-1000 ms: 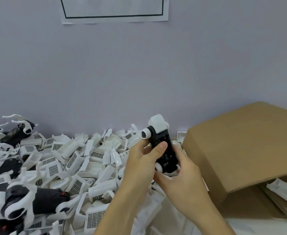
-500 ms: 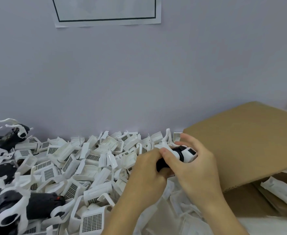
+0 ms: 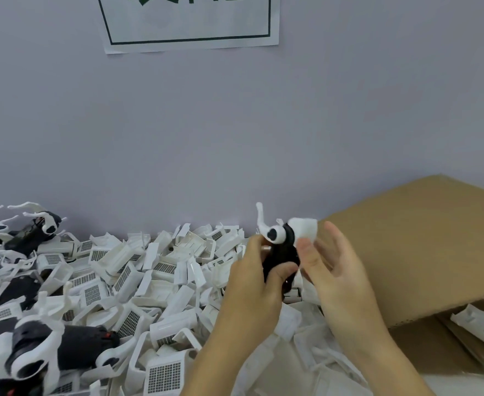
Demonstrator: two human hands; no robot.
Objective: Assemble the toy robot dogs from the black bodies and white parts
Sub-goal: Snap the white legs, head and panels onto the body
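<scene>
Left hand (image 3: pixel 253 281) fingers grip black body (image 3: pixel 280 257).

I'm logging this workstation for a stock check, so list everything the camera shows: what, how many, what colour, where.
toy dog in hand: one, black body with white leg and head piece, held up at centre
finished toy dogs: several, exact count unclear, black and white, along the left edge
white parts: a large heap, too many to count, white with grey grilles, centre and left
cardboard box: one, brown, right
wrapped white pieces: at least one, under the box flap, far right
paper sign: one, white with dark border, on the wall
left hand: grips the black body
right hand: fingers spread, thumb at the head piece
</scene>
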